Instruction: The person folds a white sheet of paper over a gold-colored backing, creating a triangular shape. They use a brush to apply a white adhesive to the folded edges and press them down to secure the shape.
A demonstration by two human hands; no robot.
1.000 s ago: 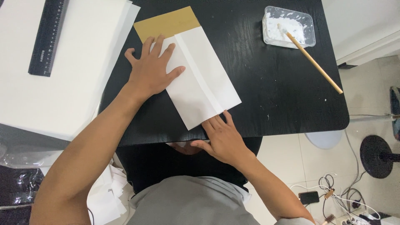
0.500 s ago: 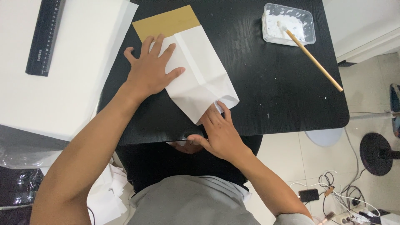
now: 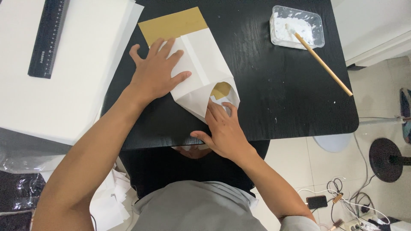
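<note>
Left hand [image 3: 159, 72]: flat, palm down, fingers spread, thumb out to the side, forearm bare and running down to the lower left. Right hand [image 3: 223, 129]: palm down, fingers bent and pressing at the tips, thumb stretched leftward, wrist slightly cocked, bare forearm angled to the lower right.

A black table [image 3: 274, 107] with rounded corners is carrying everything. A folded white and gold paper [image 3: 201, 68] is lying near its middle, with the left hand [image 3: 156, 75] pressing flat on it and the right hand [image 3: 222, 128] touching its near corner. At the far right, a clear plastic tray [image 3: 297, 26] of white paste is sitting, and a wooden stick [image 3: 323, 64] is leaning out of it. On the left, a stack of white sheets [image 3: 68, 85] is lying, partly over the table edge, with a black ruler [image 3: 48, 38] on top.
</note>
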